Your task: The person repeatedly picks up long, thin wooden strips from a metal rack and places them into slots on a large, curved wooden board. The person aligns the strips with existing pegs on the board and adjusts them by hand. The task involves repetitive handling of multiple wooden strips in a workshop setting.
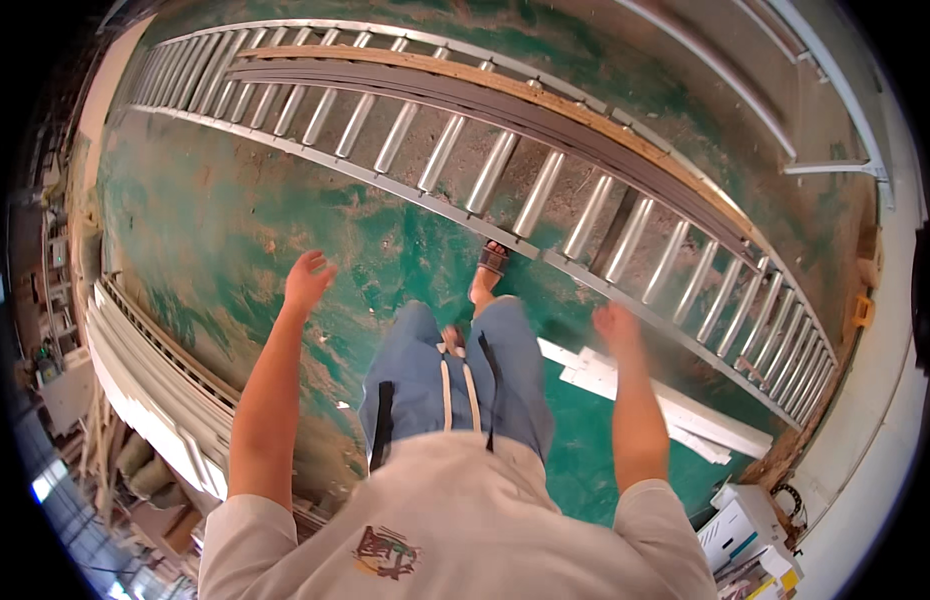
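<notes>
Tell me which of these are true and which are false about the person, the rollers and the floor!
1. Both hands are empty. True: the left hand and the right hand hold nothing.
2. Long dark strips lie on the roller track. True.
3. The floor is bright red. False: it is green with worn brown patches.
4. White boards lie on the floor near the right hand. True.
5. The person wears boots. False: a sandal shows on the forward foot.
</notes>
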The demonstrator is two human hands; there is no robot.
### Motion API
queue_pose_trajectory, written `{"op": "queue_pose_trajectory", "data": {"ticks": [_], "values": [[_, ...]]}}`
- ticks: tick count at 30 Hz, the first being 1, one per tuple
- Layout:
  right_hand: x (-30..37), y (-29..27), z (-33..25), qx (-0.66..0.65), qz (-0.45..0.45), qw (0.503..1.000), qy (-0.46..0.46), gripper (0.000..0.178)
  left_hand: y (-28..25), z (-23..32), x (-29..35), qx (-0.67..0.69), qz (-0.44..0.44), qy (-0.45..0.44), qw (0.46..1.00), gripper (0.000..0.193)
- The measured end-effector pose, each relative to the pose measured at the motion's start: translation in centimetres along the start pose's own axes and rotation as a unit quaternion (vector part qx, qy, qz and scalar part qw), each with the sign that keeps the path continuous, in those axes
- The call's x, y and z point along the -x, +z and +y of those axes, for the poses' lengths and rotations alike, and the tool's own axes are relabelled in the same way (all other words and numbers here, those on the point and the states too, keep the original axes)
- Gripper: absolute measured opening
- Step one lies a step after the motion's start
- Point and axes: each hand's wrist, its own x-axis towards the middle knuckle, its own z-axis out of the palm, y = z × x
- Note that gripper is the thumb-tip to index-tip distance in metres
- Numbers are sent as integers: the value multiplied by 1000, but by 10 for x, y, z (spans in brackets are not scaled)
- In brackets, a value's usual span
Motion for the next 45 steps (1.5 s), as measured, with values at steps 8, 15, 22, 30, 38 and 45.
{"op": "queue_pose_trajectory", "data": {"ticks": [8,15,22,30,38,45], "values": [[-266,129,-99,-153,25,985,-72,21,221,93,-315,140,-209,-170,953,39],[-411,184,-142,-230,108,964,-79,55,374,104,-476,365,-176,-255,878,59],[-414,162,-124,-221,106,961,-127,33,374,94,-492,449,-173,-253,839,46],[-190,194,-154,-259,98,944,-181,28,225,196,-381,462,-183,-212,842,37],[123,240,-207,-288,118,877,-366,30,63,362,-270,491,-312,-82,809,21],[354,228,-163,-335,102,762,-545,29,-12,454,-187,488,-469,44,735,21]]}}
